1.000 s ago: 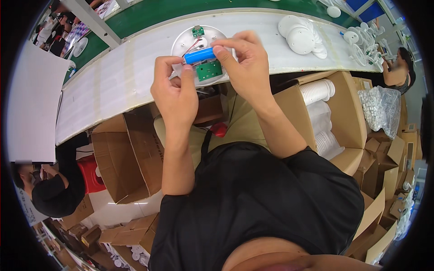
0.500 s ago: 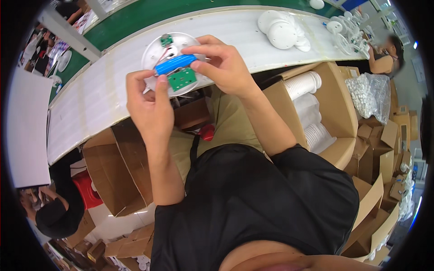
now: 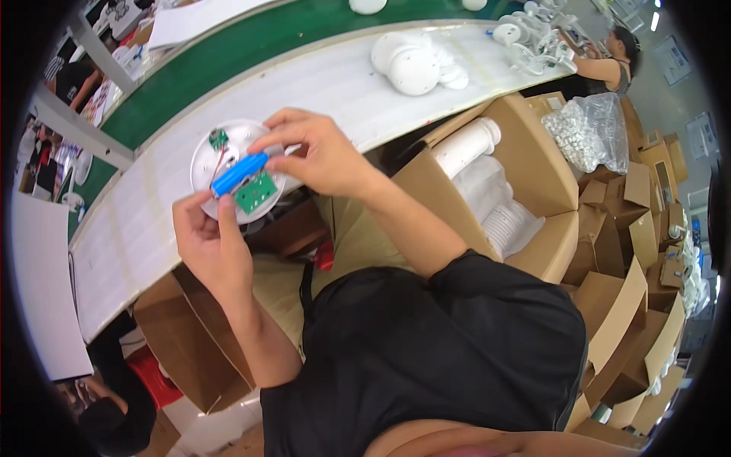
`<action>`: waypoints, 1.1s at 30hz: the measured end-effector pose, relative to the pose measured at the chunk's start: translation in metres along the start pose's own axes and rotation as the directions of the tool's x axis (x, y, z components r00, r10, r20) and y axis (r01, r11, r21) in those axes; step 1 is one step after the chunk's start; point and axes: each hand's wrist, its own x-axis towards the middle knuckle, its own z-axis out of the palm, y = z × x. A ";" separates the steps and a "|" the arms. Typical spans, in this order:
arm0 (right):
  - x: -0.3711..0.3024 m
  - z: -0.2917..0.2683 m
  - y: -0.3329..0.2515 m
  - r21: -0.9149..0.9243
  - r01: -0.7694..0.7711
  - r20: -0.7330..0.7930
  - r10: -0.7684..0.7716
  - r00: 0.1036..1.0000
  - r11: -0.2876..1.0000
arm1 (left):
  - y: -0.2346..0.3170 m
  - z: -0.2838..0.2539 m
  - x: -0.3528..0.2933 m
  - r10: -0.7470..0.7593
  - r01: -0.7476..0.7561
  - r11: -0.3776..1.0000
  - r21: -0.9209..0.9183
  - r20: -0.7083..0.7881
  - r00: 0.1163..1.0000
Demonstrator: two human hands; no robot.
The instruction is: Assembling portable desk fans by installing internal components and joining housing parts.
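Observation:
A blue cylindrical battery [image 3: 239,175] lies slantwise over a round white plastic housing [image 3: 199,163] at the front edge of the bench. My left hand [image 3: 215,242] pinches its lower left end between thumb and fingers. At the upper right end, my right hand [image 3: 318,152] grips it with thumb and fingertips. Just below the battery, a green circuit board [image 3: 256,193] sits over the housing. A smaller green board [image 3: 218,139] is near the housing's far rim, with thin wires running toward the battery. The left fingertips partly hide the housing's near side.
White round covers [image 3: 414,70] are piled farther along the white bench [image 3: 335,95]. An open carton [image 3: 560,171] with stacked white discs stands at my right, another carton [image 3: 179,335] at my left. A co-worker [image 3: 609,65] sits at the far right beside white parts.
The whole view has shifted and turned, so my hands and the housing appear lower and farther left. The battery slants more steeply in the picture; both hands still hold it.

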 end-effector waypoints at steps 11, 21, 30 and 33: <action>-0.010 -0.010 -0.007 0.356 -0.212 0.111 0.184 0.977 0.910 | -0.004 0.003 -0.006 0.100 -0.100 0.988 0.120 0.006 0.995; 0.004 -0.065 0.033 0.002 -0.124 -0.109 0.124 0.986 0.992 | -0.031 0.071 0.023 0.190 -0.195 0.981 0.025 0.117 0.975; 0.027 -0.171 0.079 -0.437 -0.326 -0.030 0.348 0.937 0.839 | -0.101 -0.011 0.127 0.019 -0.190 0.920 0.343 0.444 0.896; 0.031 -0.190 0.064 -0.702 -0.211 0.179 0.455 0.872 0.680 | -0.154 -0.049 0.183 -0.007 -0.215 0.778 0.590 0.350 0.937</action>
